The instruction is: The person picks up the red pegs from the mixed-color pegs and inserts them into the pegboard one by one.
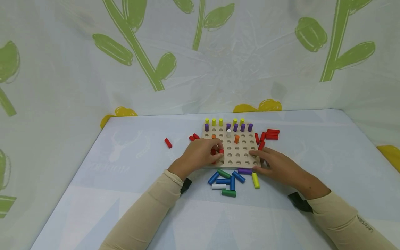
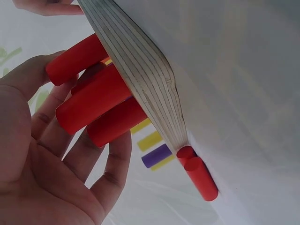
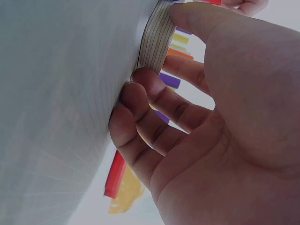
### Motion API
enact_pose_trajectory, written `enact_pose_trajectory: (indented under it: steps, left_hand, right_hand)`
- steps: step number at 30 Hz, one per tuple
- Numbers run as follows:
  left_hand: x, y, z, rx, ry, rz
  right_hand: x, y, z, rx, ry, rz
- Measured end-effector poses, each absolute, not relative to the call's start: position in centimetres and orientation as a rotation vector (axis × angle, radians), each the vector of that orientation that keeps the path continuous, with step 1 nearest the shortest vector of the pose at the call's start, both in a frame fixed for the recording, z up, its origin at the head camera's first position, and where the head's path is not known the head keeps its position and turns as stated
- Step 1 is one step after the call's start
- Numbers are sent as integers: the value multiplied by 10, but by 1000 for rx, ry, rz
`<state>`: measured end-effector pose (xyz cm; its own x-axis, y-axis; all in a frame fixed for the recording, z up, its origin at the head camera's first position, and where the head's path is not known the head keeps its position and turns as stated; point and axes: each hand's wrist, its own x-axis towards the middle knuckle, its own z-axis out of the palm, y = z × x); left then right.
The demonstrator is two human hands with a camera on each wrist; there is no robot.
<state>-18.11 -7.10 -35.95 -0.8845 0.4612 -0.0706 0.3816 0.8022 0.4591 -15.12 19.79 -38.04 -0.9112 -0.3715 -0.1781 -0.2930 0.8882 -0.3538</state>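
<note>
A wooden pegboard [image 1: 242, 151] with rows of holes lies on the table. At its left part, my left hand [image 1: 198, 154] pinches a red peg [image 2: 75, 61] between thumb and fingers, its lower end at the board. Other red pegs [image 2: 93, 101] stand upright beside it, with fingers reaching behind them. My right hand [image 1: 279, 166] grips the board's near right corner, thumb [image 3: 194, 16] on the front edge and the other fingers at the side and top. Yellow pegs [image 1: 214, 122] and purple pegs [image 1: 243, 127] stand along the far rows, nearer ones being white [image 1: 228, 133] and orange [image 1: 236, 139].
Loose blue [image 1: 223, 181], green [image 1: 229, 193], white [image 1: 218, 186], purple [image 1: 245, 171] and yellow [image 1: 256, 180] pegs lie before the board. Several red pegs [image 1: 272, 137] lie to its right, others [image 1: 168, 143] to its left. A patterned cloth wall [image 1: 237, 80] rises behind the table.
</note>
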Motion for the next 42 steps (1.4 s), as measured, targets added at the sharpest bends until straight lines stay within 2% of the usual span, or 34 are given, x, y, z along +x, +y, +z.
enact_pose_trajectory:
  steps: [30, 42]
  left_hand:
    - [-182, -77, -355, 721, 2821, 640]
    - [-198, -109, -343, 557, 2995, 616]
  right_hand:
    - [-150, 200, -381, -524, 2815, -505]
    - [-150, 200, -384, -511, 2827, -478]
